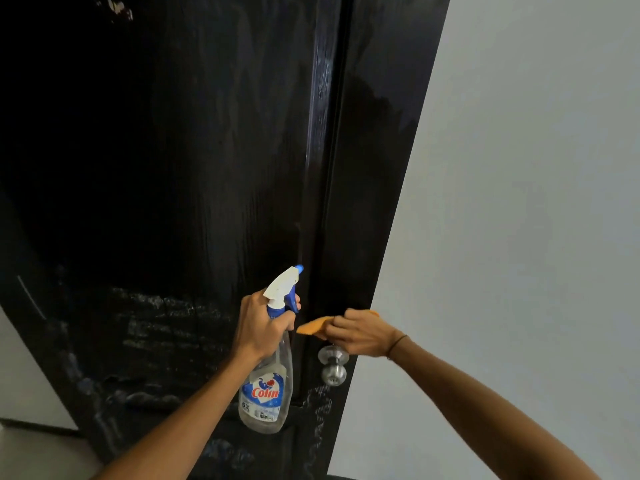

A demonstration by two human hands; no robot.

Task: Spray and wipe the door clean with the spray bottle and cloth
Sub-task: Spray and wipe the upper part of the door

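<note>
**Head view: spray step in hand, cloth waiting at the door edge**

Head camera looked up along a dark door (207, 168). Left hand (263, 327) was wrapped round the neck of the spray bottle (266, 382), fingers (289, 318) closed under the trigger, nozzle aimed up at the door face. Right hand (360, 334) gripped a bunched orange cloth (311, 327), pressed at or very near the door edge just above the round metal knob (332, 365); contact could not be confirmed. Wet streaks and pale residue showed on the lower panel; the upper part looked smeared. Judged step: spraying the mid-section. Next move would call for squeezing the trigger, then sweeping the cloth over the wetted area before it ran.
</note>
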